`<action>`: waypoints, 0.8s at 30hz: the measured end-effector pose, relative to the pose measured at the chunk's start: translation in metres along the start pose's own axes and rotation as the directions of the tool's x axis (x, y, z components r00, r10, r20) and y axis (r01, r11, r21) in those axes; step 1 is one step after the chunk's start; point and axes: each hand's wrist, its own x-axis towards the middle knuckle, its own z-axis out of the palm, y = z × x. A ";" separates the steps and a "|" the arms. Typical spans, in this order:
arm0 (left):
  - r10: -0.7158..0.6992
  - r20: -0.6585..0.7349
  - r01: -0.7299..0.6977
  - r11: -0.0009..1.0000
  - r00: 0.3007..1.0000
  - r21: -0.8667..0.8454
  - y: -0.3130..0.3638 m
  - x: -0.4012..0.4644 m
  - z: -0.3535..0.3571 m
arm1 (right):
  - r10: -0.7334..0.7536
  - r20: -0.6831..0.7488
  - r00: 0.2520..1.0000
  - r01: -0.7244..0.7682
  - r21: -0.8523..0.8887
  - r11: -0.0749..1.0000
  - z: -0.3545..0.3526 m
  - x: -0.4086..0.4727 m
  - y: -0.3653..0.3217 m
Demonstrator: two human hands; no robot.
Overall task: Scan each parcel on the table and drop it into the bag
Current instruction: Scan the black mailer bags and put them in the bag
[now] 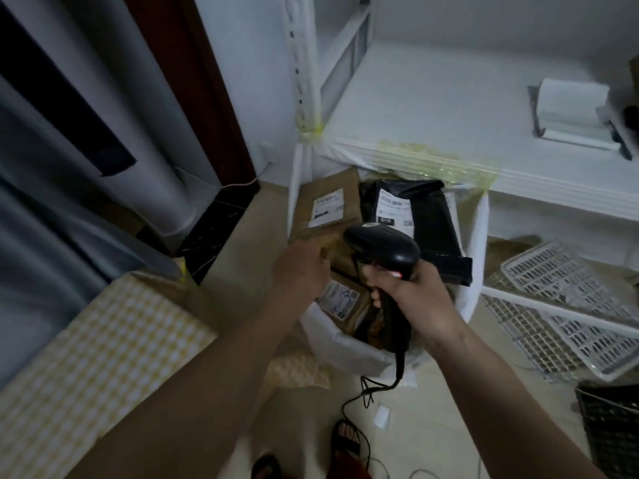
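Note:
A white bag (345, 344) stands open on the floor under the shelf, with several parcels in it. A flat brown parcel (349, 188) with a white label leans at the bag's far left. My left hand (299, 271) reaches over the bag, its fingers curled on that parcel's near edge. A black mailer (432, 223) with a label lies at the bag's far right. A small brown box (345, 299) sits below my hands. My right hand (411, 288) grips a black barcode scanner (383, 248) above the bag. The table (86, 357), under a yellow checked cloth, is at lower left.
A white shelf (449, 108) with a label printer (574, 112) stands behind the bag. White wire baskets (560, 305) and a black basket (612, 426) lie at the right. The scanner cable (366, 395) trails on the floor near my sandalled feet (345, 440). Curtains hang at left.

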 end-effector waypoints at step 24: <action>-0.750 -0.130 0.750 0.659 0.648 -0.059 -0.396 -0.417 -0.059 | 0.112 0.737 0.666 0.177 -0.301 0.937 0.357 -0.239 0.081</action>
